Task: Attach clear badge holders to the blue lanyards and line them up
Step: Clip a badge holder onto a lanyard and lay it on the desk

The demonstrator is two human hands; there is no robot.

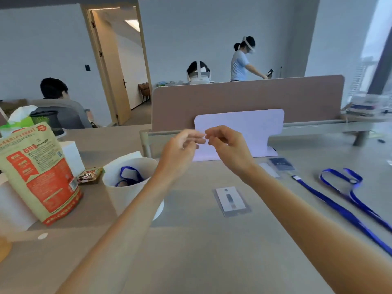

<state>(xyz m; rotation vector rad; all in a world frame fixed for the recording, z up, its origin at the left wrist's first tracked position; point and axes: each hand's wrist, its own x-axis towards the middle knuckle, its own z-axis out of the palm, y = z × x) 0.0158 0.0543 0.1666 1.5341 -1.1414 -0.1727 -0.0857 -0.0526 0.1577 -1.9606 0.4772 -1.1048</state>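
Both my hands are raised above the desk, fingertips almost touching. My left hand (182,147) has relaxed, fairly straight fingers and holds nothing I can see. My right hand (227,145) has its fingers curled, with nothing visible in them. A clear badge holder (232,201) with a card inside lies flat on the desk below my hands. A second badge holder (281,164) lies further back, at the end of a blue lanyard (339,211) stretched along the right. Another blue lanyard (350,183) lies looped beside it. More blue lanyards (129,175) sit in a white cup (118,200).
A red and beige snack bag (36,172) and a tissue box (17,122) stand at the left. A lilac panel (250,126) leans on the brown desk divider (254,96) behind my hands. Three people are in the background.
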